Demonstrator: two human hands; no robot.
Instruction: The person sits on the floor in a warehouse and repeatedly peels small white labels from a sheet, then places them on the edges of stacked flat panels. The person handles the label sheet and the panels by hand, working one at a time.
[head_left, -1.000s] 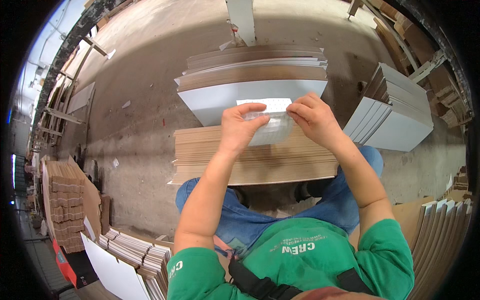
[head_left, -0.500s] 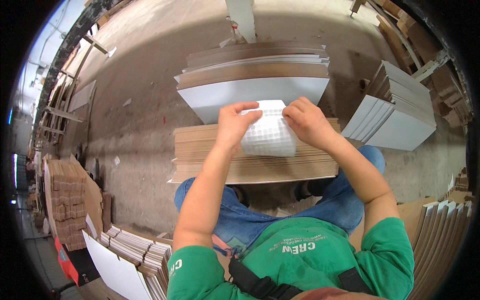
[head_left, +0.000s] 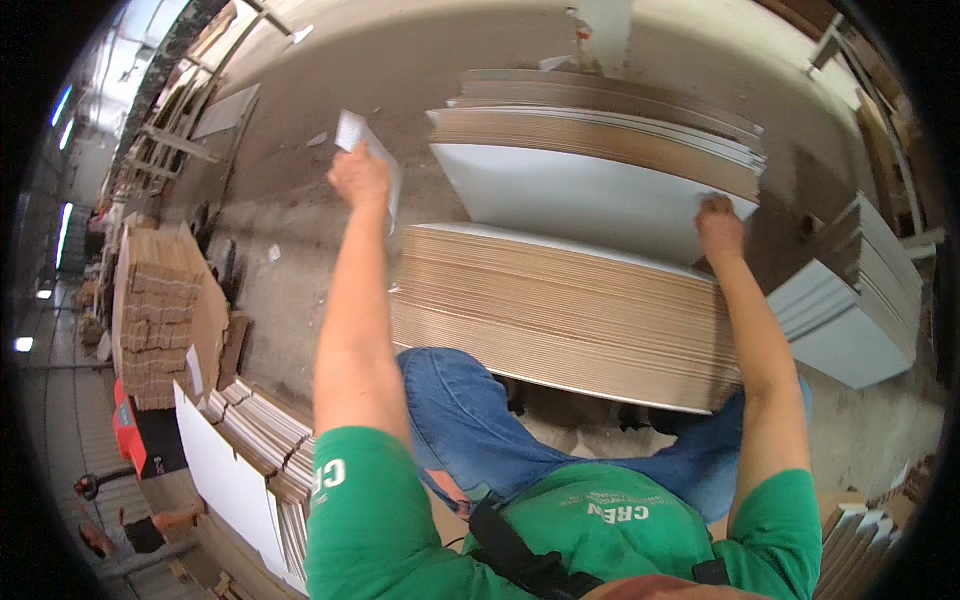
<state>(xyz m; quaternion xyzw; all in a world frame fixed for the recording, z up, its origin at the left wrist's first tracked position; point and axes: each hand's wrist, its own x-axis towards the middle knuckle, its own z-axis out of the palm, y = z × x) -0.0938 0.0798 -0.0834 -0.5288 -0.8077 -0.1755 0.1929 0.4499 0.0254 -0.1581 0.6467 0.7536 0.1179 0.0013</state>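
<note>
Head view, present moment: both hands have left the middle of the near cardboard stack [head_left: 570,310], where a second ago they worked a white slip together. Left hand [head_left: 360,178] is now raised out to the left over the concrete floor [head_left: 330,90], closed around the white slip [head_left: 352,130], which sticks up above the fingers. Right hand [head_left: 720,225] has moved to the right end of the white sheet [head_left: 590,195] topping the far stack [head_left: 610,120], fingers curled onto its edge; whether it grips or merely presses, I cannot tell.

No containers seen. Flat board lies in piles: another stack at the right [head_left: 860,290], more white-faced sheets at lower left [head_left: 250,450], a tall brown pile further left [head_left: 160,310].

Near stack's front edge sits just before the person's knees. Open floor lies left of the stacks.
</note>
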